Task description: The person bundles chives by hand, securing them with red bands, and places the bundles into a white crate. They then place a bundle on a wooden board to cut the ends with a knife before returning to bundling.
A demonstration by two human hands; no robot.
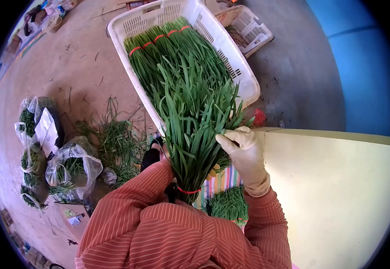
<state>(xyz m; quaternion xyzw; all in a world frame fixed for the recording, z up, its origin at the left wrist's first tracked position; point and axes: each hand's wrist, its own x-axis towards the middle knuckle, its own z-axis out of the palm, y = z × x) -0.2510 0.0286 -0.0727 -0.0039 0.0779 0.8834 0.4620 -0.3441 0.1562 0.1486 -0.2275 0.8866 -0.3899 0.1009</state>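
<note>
A bundle of long green leaves (192, 130), tied near its base with a red band (189, 191), is held in front of my chest. My left hand (213, 172) is mostly hidden behind it; yellowish gloved fingertips show at its right side, wrapped round the stems. My right hand (247, 157), in a pale glove, is at the bundle's right edge with its fingers curled and pressed together by the leaf tips. What they pinch is too small to name. Beyond the bundle, a white plastic crate (247, 83) holds several red-banded bundles (159, 58).
Loose leaves (121, 148) lie on the floor at left, beside plastic bags of greens (76, 168). More greens (228, 204) rest on striped cloth (231, 178) below my hands. A pale yellow surface (329, 193) is at right. A second crate (253, 33) stands behind the first.
</note>
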